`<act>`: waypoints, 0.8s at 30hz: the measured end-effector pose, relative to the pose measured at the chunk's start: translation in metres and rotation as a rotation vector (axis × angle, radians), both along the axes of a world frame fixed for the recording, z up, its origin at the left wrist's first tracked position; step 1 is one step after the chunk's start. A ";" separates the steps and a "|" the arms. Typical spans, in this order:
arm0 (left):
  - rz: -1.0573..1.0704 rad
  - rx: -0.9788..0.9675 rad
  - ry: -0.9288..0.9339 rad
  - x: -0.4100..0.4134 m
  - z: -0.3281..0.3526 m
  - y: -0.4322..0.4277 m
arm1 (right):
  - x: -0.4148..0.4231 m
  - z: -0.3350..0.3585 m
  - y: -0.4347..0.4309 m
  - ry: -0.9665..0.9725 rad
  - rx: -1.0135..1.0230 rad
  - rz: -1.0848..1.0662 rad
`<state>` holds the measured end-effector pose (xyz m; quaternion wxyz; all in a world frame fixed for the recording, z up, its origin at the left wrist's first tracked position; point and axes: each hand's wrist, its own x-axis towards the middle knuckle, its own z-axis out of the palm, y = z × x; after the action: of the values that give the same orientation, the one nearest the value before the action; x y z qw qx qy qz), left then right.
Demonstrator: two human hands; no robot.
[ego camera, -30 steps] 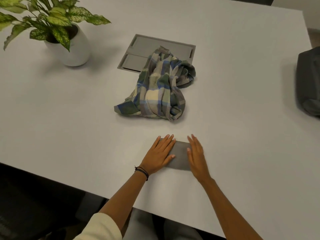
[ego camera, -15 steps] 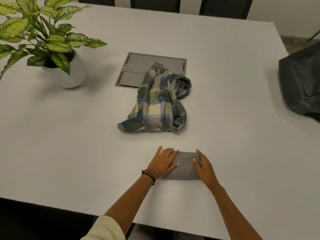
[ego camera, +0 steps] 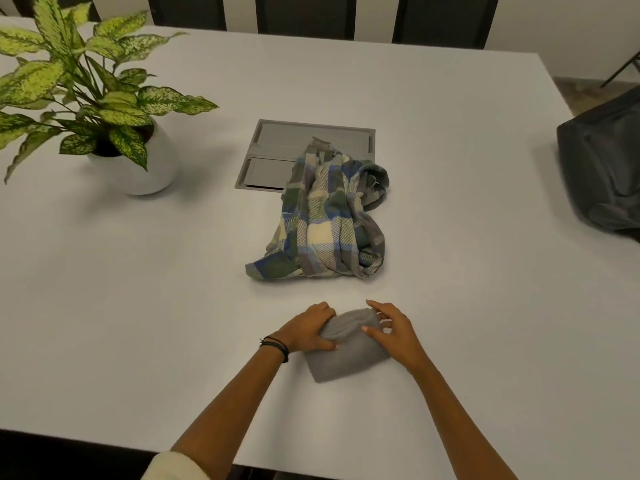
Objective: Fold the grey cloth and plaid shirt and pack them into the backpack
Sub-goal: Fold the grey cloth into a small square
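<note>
Head: one cloth (ego camera: 349, 362), one shirt (ego camera: 329, 223)

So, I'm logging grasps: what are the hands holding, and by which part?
The folded grey cloth: the left hand grips its far left corner, the right hand its far right corner.

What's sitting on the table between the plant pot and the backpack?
In the head view, the crumpled plaid shirt lies between the plant pot and the backpack, partly over a grey inset panel.
</note>
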<state>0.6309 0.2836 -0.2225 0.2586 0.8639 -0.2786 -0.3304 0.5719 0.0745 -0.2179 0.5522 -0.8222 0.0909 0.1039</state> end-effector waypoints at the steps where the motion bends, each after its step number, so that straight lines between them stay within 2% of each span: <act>1: 0.044 -0.042 -0.024 0.002 0.004 0.013 | 0.004 0.006 0.010 -0.059 0.009 0.034; 2: 0.088 -0.083 -0.077 0.004 0.009 0.026 | 0.007 0.011 0.021 -0.118 0.019 0.075; 4: 0.144 -0.127 -0.303 0.007 0.015 0.053 | 0.012 0.018 0.045 -0.203 0.031 0.166; 6: 0.167 -0.097 -0.544 0.005 0.019 0.077 | 0.014 0.021 0.071 -0.264 0.002 0.268; 8: 0.154 -0.041 -0.646 -0.002 0.018 0.100 | 0.014 0.018 0.094 -0.322 -0.090 0.351; 9: 0.127 -0.019 -0.638 -0.006 0.018 0.111 | 0.013 0.015 0.103 -0.338 -0.142 0.385; 11: 0.125 0.009 -0.500 -0.019 0.020 0.134 | 0.008 0.007 0.118 -0.352 -0.228 0.469; 13: 0.230 0.005 -0.324 -0.032 0.026 0.151 | 0.000 -0.002 0.130 -0.383 -0.316 0.597; 14: 0.297 -0.005 -0.303 -0.037 0.028 0.156 | -0.006 -0.007 0.135 -0.401 -0.363 0.673; 18: 0.425 0.004 -0.553 -0.043 0.026 0.159 | -0.022 -0.023 0.146 -0.389 -0.481 0.801; 20: 0.430 0.018 -0.545 -0.038 0.025 0.150 | -0.023 -0.025 0.149 -0.379 -0.509 0.840; 22: 0.379 0.041 -0.407 -0.034 0.023 0.138 | -0.022 -0.024 0.149 -0.373 -0.495 0.880; 24: 0.260 0.153 -0.200 -0.029 0.021 0.128 | -0.021 -0.020 0.146 -0.307 -0.403 0.886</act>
<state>0.6015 0.4119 -0.2019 0.2038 0.9383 -0.1631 -0.2267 0.5510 0.2201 -0.2380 0.2925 -0.8778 -0.3303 0.1865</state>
